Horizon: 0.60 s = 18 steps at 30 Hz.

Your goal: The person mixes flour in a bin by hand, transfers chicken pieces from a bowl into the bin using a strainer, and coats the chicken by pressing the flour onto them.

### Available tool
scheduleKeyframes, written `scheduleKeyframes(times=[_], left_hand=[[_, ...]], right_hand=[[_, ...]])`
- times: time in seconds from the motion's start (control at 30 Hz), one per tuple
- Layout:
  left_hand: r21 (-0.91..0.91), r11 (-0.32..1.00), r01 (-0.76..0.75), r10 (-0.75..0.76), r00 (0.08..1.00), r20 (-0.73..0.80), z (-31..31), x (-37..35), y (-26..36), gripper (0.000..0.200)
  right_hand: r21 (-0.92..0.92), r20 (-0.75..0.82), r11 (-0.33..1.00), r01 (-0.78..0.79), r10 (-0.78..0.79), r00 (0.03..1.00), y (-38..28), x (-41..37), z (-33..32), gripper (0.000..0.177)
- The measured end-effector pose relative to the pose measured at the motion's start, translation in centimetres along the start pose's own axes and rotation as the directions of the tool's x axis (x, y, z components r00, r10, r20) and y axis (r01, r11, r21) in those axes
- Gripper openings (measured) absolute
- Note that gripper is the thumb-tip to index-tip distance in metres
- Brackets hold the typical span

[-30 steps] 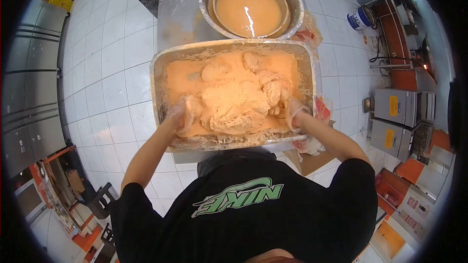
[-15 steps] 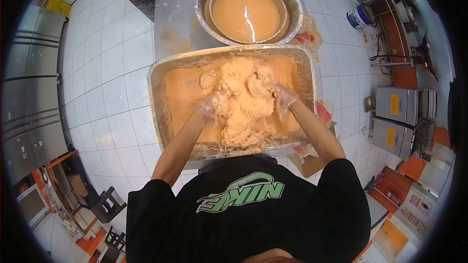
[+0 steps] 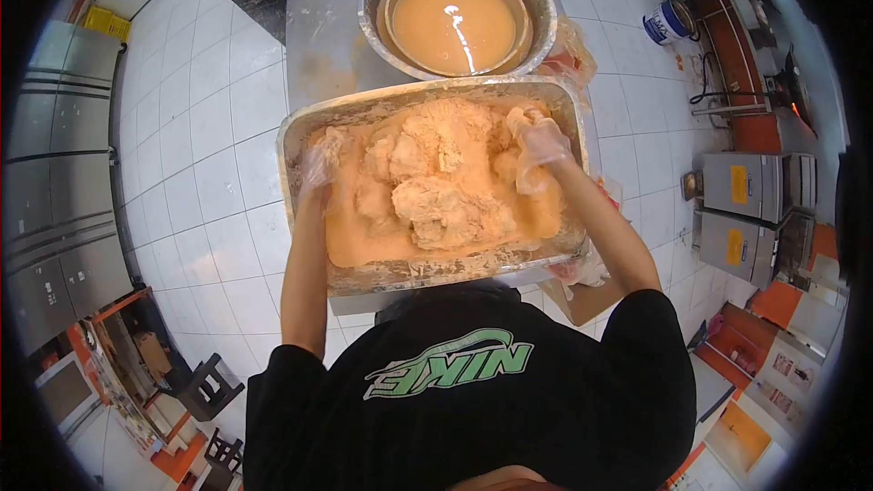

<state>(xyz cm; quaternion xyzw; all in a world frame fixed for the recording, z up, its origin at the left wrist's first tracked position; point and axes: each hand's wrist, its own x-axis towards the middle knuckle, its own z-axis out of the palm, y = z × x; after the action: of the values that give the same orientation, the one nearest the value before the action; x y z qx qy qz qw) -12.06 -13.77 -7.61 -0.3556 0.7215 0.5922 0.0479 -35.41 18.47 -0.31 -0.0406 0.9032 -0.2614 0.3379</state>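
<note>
A large metal tray (image 3: pixel 293 141) holds orange-tinted flour and several coated, craggy pieces (image 3: pixel 446 209) heaped in its middle. My left hand (image 3: pixel 325 159), in a clear plastic glove, is at the tray's left wall, beside the heap. My right hand (image 3: pixel 538 147), gloved too, is low over the flour near the upper right corner. Flour coats the fingers of both hands, and blur hides whether they are closed on anything. Beyond the tray's far edge sits a metal bowl (image 3: pixel 371 0) with a smaller bowl of orange liquid (image 3: pixel 455 23) inside it.
The tray and bowls stand on a metal table (image 3: pixel 327 36). Plastic bags (image 3: pixel 571 55) lie at its right side, and a cardboard box (image 3: pixel 582 300) is below right. Farther right are a paint bucket (image 3: pixel 668 22) and metal fryers (image 3: pixel 741 186); steel cabinets (image 3: pixel 68 191) line the left.
Both hands have left the middle of the heap and moved apart, the left one to the left wall, the right one up and right. The heaped pieces have shifted and spread.
</note>
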Motion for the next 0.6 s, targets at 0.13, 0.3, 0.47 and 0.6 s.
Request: scheduleKeyframes(times=[0.13, 0.3, 0.47, 0.6], left_hand=[[-0.572, 0.772, 0.278, -0.259, 0.959, 0.117, 2.3, 3.9, -2.7, 0.041], [-0.206, 0.97, 0.126, -0.069, 0.962, 0.262, 4.5, 2.9, 4.3, 0.04], [-0.214, 0.974, -0.07, 0.191, 0.762, 0.619, 9.8, 6.7, 1.5, 0.038], [0.131, 0.833, -0.537, 0.232, 0.554, 0.799, 12.6, 5.2, 5.6, 0.04]], right_hand=[[0.084, 0.134, 0.985, -0.149, 0.137, 0.981, 0.4, 3.5, 1.2, 0.063], [0.144, 0.262, 0.989, 0.04, -0.077, 0.962, 2.1, 8.9, 3.4, 0.063], [-0.248, 0.344, 0.944, 0.217, -0.123, 0.931, -1.7, 6.0, 2.4, 0.064], [-0.282, 0.467, 0.934, 0.221, -0.068, 0.882, -1.5, 4.9, 1.2, 0.063]])
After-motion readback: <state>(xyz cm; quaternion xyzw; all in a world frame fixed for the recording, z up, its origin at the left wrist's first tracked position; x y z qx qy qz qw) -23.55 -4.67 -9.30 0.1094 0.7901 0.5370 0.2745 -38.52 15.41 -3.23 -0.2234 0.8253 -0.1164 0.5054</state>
